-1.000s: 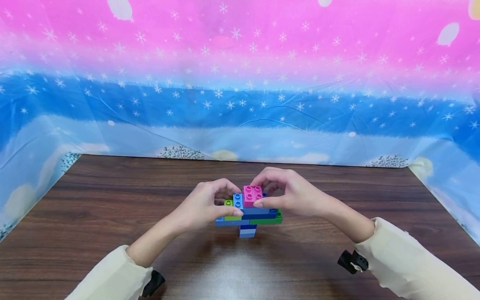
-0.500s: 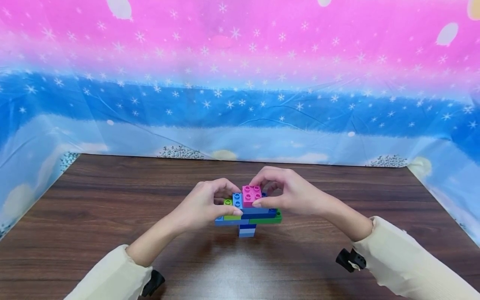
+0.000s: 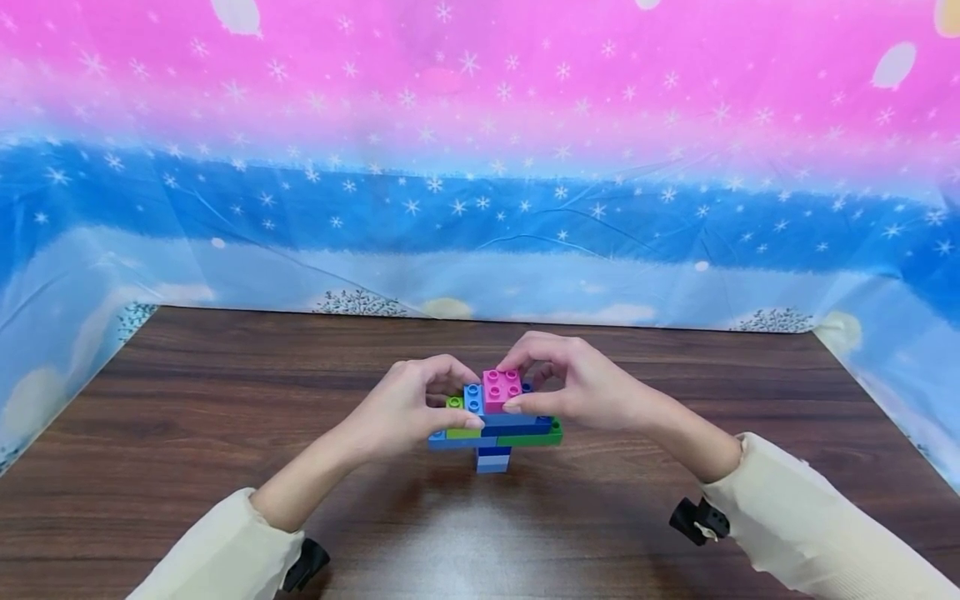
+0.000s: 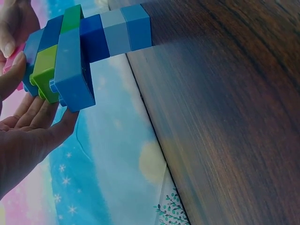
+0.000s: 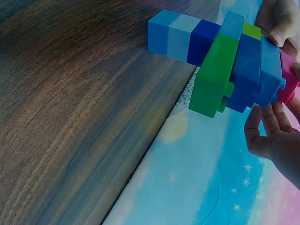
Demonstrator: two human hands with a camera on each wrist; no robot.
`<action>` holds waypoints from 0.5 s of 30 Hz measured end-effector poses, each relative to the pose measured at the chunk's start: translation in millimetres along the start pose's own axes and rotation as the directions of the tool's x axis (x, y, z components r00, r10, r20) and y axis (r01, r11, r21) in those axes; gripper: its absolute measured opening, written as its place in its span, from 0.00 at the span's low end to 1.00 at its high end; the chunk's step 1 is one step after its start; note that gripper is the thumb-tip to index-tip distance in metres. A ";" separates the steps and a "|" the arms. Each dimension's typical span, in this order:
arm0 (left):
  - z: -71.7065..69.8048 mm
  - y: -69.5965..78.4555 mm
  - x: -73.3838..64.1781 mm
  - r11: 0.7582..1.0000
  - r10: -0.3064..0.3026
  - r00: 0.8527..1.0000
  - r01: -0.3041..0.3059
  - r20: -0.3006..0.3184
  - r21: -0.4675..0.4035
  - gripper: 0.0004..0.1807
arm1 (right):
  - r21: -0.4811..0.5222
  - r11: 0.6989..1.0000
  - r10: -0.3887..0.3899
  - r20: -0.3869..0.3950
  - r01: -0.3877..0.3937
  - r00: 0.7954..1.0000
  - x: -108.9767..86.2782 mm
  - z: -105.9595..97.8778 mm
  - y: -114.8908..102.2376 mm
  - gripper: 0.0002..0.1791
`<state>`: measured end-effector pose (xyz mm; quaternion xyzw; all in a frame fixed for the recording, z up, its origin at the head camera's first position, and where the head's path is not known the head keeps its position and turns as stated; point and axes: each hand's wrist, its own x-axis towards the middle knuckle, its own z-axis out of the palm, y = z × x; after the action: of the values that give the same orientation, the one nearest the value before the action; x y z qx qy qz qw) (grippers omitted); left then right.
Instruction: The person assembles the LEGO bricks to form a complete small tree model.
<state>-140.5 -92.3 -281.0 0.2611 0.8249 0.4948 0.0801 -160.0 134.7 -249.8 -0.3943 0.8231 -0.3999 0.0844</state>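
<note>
Several toy building bricks form a tree-like stack at the table's middle. Its narrow column (image 3: 492, 461) is blue, light blue and dark blue from the bottom up. Wider layers sit on it: a blue brick (image 4: 72, 70) beside a green brick (image 5: 213, 77), then a lime brick (image 4: 45, 65) beside a dark blue one (image 5: 246, 70), then a blue brick (image 3: 472, 398). A pink brick (image 3: 501, 390) with studs showing is on top. My left hand (image 3: 401, 408) grips the stack's left side, thumb in front, fingers behind. The right hand (image 3: 581, 379) pinches the pink brick between thumb and fingers.
The stack stands on a dark wood-grain table (image 3: 225, 433). A pink and blue snowflake-printed cloth (image 3: 480, 208) hangs along the table's back and sides. Black wrist devices (image 3: 701, 521) sit by the cream sleeves (image 3: 225, 550).
</note>
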 end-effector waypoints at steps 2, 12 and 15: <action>-0.1 0.0 0.0 1.000 0.001 1.000 -0.001 0.000 0.001 0.17 | -0.009 1.000 -0.007 -0.005 0.007 1.000 -0.1 0.0 0.1 0.14; 0.1 0.2 -0.4 1.000 -0.007 1.000 0.007 -0.005 -0.008 0.17 | -0.007 1.000 -0.003 -0.017 0.003 1.000 -0.2 0.9 1.0 0.14; 0.4 0.6 -0.2 1.000 -0.008 1.000 0.008 -0.005 -0.009 0.17 | 0.004 1.000 -0.003 -0.020 0.003 1.000 -0.5 0.9 1.9 0.15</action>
<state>-140.0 -91.9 -280.7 0.2564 0.8238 0.4990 0.0811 -160.4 135.2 -251.9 -0.3913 0.8224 -0.4057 0.0764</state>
